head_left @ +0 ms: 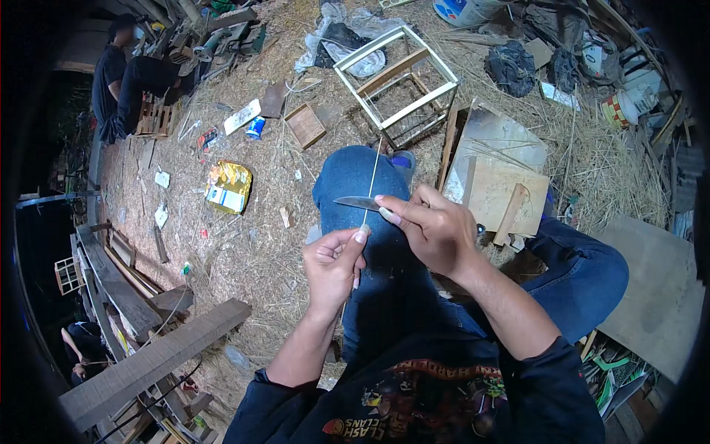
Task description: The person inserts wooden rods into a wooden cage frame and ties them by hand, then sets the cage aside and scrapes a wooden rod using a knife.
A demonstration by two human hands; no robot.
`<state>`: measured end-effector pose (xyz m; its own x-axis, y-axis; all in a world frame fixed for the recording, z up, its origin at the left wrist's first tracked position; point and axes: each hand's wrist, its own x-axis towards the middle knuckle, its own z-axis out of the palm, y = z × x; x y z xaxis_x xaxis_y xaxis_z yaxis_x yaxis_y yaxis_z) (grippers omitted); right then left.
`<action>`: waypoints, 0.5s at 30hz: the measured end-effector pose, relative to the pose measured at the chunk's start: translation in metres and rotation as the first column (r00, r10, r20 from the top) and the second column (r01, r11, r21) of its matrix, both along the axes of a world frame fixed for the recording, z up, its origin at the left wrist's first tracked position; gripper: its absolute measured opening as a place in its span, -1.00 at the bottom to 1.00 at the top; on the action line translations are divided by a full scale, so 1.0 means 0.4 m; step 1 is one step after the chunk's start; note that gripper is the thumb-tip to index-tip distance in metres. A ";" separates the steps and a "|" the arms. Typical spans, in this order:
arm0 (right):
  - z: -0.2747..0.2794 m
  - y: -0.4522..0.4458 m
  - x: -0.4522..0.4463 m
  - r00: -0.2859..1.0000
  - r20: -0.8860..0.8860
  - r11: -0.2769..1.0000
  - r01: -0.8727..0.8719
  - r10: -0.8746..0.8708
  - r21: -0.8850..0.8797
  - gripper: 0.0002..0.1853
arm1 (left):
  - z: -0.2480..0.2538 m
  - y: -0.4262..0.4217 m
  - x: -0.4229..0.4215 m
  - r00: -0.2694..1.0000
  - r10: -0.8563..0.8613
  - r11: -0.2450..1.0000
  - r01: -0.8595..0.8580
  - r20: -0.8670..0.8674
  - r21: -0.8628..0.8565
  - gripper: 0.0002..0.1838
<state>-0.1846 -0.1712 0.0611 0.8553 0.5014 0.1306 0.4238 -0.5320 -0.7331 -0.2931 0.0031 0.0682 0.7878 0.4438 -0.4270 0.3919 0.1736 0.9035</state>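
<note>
Over the knee in blue jeans, my left hand (336,263) pinches a thin pale strip (376,164) between thumb and fingers. The strip runs up past the knee, and its lower part passes below the hand. My right hand (433,226) is closed on a knife, its handle hidden in the fingers. The knife's blade (355,201) points left and lies across the strip, just above my left fingertips. Both hands are close together but apart.
A wooden frame (399,111) stands ahead. Boards (510,189) lie at the right, a wooden beam (159,355) at the lower left. A small wooden box (305,126) and gold packet (228,186) rest on the straw-strewn ground. Another person (122,81) sits upper left; one is lower left.
</note>
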 end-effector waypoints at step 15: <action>-0.021 0.012 0.002 1.000 -0.016 1.000 0.005 -0.004 0.026 -0.74 | 0.011 0.010 0.004 1.000 -0.030 0.997 0.030 -0.002 -0.075 -0.77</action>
